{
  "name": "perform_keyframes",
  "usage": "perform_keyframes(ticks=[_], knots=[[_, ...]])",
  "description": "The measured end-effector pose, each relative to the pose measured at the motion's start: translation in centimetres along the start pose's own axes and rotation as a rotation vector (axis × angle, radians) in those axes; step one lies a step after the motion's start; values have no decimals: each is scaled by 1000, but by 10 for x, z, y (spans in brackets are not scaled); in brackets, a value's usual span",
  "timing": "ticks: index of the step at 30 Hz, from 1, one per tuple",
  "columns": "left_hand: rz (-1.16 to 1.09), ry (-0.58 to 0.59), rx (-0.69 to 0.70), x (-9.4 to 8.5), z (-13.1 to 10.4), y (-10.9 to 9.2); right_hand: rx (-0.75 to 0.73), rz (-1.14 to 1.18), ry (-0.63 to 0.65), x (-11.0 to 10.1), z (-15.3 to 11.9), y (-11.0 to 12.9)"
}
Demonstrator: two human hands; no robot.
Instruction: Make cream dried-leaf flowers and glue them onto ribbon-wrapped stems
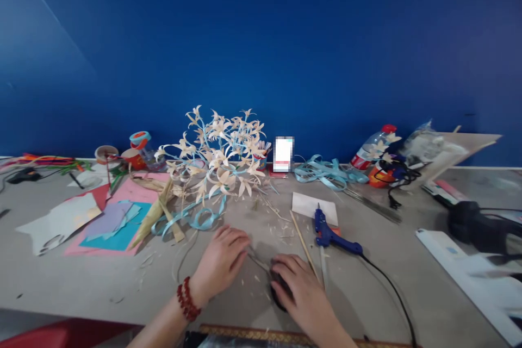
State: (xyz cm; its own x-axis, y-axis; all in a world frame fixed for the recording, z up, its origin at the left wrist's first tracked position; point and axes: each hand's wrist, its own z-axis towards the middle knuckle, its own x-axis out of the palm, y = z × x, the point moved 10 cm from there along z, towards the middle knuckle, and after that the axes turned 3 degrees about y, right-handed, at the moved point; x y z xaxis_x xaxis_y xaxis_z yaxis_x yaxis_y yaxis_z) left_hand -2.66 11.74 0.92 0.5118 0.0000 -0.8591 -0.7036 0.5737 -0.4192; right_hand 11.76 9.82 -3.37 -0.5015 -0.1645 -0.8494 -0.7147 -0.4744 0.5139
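Observation:
Near the front middle of the table, my right hand (299,291) is wrapped round the black handles of a pair of scissors (281,294). The grey blades point up and left, toward my left hand. My left hand (222,258) lies just beyond the blade tips, fingers bent and pressed together; whatever they hold, if anything, is hidden. A bunch of cream flowers (222,179) with light blue stems stands behind it. To the right of the scissors are a thin wooden stick (302,242) and a blue glue gun (328,235).
Coloured paper sheets (114,231) and dried husks (157,215) lie left. Light blue ribbon (322,173) is heaped at the back, near a bottle (369,151) and a phone-like lit screen (284,153). The glue gun's black cord (393,285) runs to the front edge.

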Motion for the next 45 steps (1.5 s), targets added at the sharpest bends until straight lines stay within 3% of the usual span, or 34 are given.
perform_keyframes(ticks=[3, 5, 7, 9, 12, 16, 20, 25, 32, 37, 41, 45], knots=[[52, -198, -130, -36, -21, 43, -12, 0, 34, 5, 1, 2], [123, -379, -256, -71, -44, 81, -9, -5, 36, 5, 2, 2], [265, -537, -473, -108, -72, 121, -6, -4, 27, 3, 3, 2], [412, -527, -737, -130, -95, 159, -7, 3, 16, 2, 4, 2], [422, -403, -887, -134, -103, 194, -2, 11, 2, 1, 4, 2], [340, -289, -804, -112, -79, 209, 6, 15, -6, 1, 4, 1], [256, -302, -814, -98, -65, 222, 17, 6, -15, -2, 2, -1], [114, -475, -826, -111, -80, 229, 29, 3, -24, -4, 0, -8], [-206, -1000, -884, -143, -141, 238, 5, 22, -88, -9, 1, -10], [-544, -1231, -722, -144, -153, 211, -19, 49, -128, -15, 1, -6], [-770, -1200, -609, -117, -136, 160, -45, 138, -130, -20, 3, 5], [-1058, -885, -572, -46, -88, 98, -88, 284, -146, -36, 8, 35]])
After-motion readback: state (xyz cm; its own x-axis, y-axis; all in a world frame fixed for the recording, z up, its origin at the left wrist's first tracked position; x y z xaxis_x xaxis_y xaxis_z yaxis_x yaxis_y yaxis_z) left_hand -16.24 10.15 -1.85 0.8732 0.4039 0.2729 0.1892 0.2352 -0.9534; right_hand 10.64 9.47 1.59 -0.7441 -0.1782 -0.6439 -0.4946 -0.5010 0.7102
